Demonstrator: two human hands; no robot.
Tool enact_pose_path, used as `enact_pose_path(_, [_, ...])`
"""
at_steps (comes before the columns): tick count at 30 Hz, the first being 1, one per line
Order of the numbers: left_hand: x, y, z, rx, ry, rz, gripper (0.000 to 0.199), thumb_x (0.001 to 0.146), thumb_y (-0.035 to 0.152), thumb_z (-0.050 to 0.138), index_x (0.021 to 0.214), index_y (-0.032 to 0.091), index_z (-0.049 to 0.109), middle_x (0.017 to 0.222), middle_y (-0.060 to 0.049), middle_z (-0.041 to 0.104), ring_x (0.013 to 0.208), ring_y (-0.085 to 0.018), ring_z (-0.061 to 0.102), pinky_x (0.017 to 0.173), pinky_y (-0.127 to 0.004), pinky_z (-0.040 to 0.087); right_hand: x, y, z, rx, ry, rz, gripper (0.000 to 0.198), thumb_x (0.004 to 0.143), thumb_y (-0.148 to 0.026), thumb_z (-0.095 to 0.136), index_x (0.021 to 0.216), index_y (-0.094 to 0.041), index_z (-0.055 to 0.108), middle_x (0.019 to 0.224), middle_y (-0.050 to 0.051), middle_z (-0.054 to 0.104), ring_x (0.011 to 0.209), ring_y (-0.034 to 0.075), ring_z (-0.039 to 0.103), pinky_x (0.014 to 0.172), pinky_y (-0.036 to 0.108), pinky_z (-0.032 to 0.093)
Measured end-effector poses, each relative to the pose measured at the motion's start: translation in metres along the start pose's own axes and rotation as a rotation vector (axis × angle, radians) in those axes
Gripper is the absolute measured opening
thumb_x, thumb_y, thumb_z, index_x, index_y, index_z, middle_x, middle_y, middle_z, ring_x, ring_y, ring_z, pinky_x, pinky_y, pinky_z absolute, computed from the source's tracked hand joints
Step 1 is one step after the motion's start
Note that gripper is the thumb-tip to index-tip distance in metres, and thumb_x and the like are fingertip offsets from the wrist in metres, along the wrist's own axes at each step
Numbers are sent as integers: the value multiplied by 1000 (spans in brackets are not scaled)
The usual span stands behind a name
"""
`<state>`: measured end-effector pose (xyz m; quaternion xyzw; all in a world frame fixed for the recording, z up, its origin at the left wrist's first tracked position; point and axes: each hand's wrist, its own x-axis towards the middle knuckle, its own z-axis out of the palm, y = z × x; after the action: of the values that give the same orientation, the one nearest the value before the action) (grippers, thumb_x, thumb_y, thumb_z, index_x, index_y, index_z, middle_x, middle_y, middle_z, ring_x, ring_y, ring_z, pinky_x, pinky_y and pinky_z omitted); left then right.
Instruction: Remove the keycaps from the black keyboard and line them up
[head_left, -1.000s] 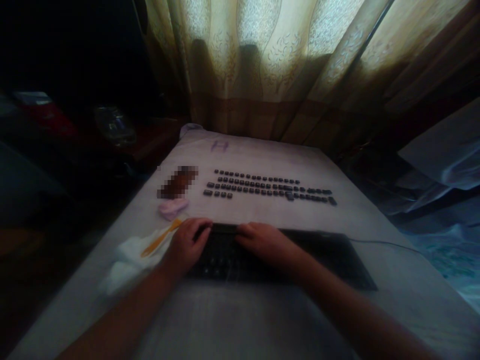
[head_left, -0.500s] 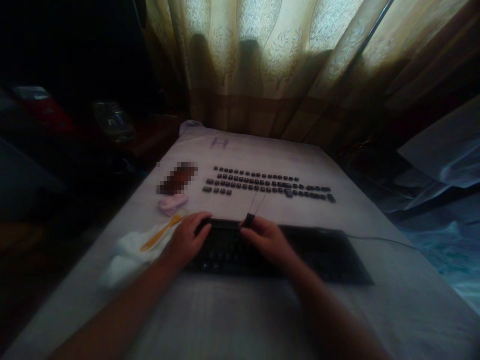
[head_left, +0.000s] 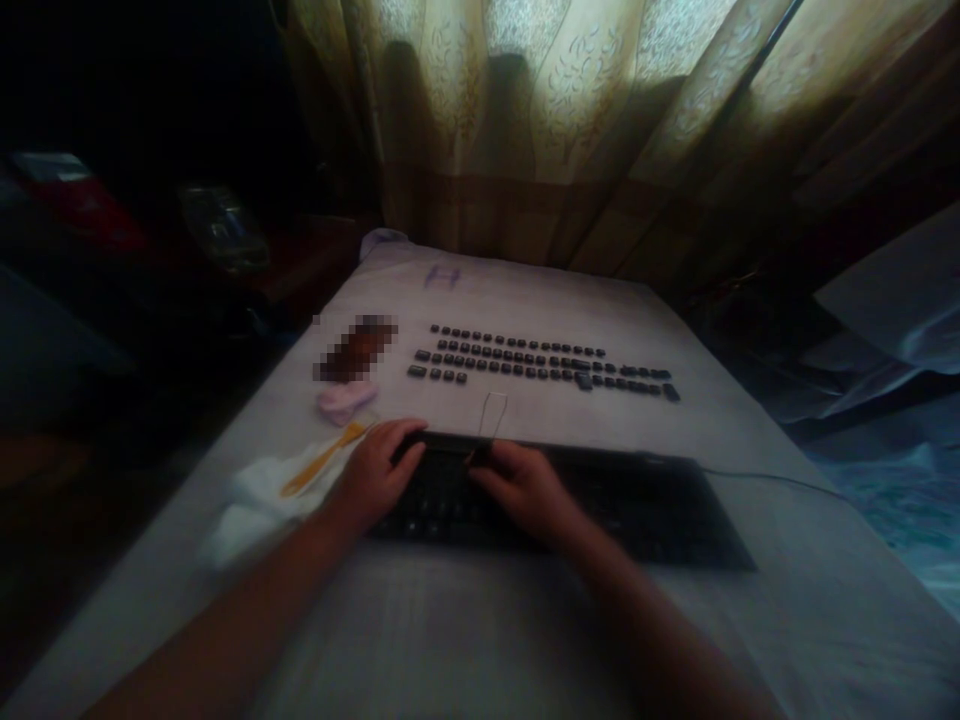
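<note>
A black keyboard lies flat on the cloth-covered surface, many of its keys off, with some still in place toward its lower left. My left hand grips its upper left corner, thumb on the near side and fingers over the far edge. In my right hand is a wire keycap puller, pinched by its dark handle over the left-middle of the keyboard. Its wire loop points away from me; the handle's lower end is too dim to make out. Loose black keycaps stand in rows beyond the keyboard.
A yellow-handled brush rests on a white cloth left of the keyboard. Behind it are a pink cloth and a blurred-out brown item. The keyboard's cable runs right. A curtain hangs at the back.
My right hand with the keycap puller has moved slightly left and down, and the wire loop now stands more upright. My left hand stays on the keyboard corner. The view has shifted slightly.
</note>
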<state>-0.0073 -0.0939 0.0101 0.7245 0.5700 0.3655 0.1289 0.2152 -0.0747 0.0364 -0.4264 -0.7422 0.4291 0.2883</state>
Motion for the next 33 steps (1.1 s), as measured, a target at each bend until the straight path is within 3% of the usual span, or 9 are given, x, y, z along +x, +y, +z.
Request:
enact_pose_path(4, [-1, 0, 0, -3, 1, 3, 27, 91, 29, 49, 113, 19, 61, 110, -8, 67, 104, -23, 60, 95, -43, 47, 0, -4, 2, -259, -32, -138, 10, 82, -11, 61, 75, -17, 63, 76, 2, 65, 70, 17, 60, 66, 29, 48])
enact_pose_path(8, [-1, 0, 0, -4, 10, 13, 27, 91, 28, 49, 113, 19, 60, 110, -8, 67, 105, -22, 60, 95, -42, 47, -1, -6, 3, -333, -76, -249, 13, 84, -10, 59, 73, -17, 61, 80, 4, 63, 73, 16, 58, 68, 27, 46])
enact_pose_path(14, [-1, 1, 1, 8, 10, 26, 27, 91, 28, 49, 113, 17, 61, 110, -9, 67, 104, -23, 61, 95, -43, 47, -1, -9, 3, -500, -98, -280, 10, 86, -15, 56, 78, -18, 59, 88, 6, 64, 81, 18, 59, 74, 29, 47])
enact_pose_path(18, [-1, 1, 1, 20, 10, 31, 26, 90, 27, 49, 112, 19, 61, 108, -8, 68, 103, -23, 61, 94, -42, 48, -1, -7, 3, -553, -124, -199, 6, 88, -17, 54, 85, -18, 59, 91, 7, 67, 80, 19, 62, 72, 29, 47])
enact_pose_path(24, [-1, 0, 2, 37, 9, 29, 25, 91, 27, 48, 111, 19, 61, 108, -8, 68, 104, -23, 61, 95, -42, 47, -4, 2, 7, -474, -95, -186, 9, 91, -18, 48, 87, -19, 56, 82, 5, 68, 71, 18, 63, 65, 26, 45])
enact_pose_path(27, [-1, 0, 3, 48, 6, 28, 26, 91, 27, 47, 111, 18, 61, 108, -9, 68, 103, -23, 61, 94, -43, 47, -8, 5, 6, -363, -48, -225, 11, 92, -19, 46, 84, -20, 54, 78, 4, 67, 68, 17, 62, 63, 26, 45])
enact_pose_path(33, [0, -1, 4, 63, 12, 42, 24, 92, 27, 47, 110, 19, 61, 107, -8, 68, 102, -23, 62, 93, -43, 48, -10, 6, 1, -89, 53, -174, 12, 92, -25, 45, 89, -20, 56, 66, -1, 64, 60, 14, 60, 59, 24, 46])
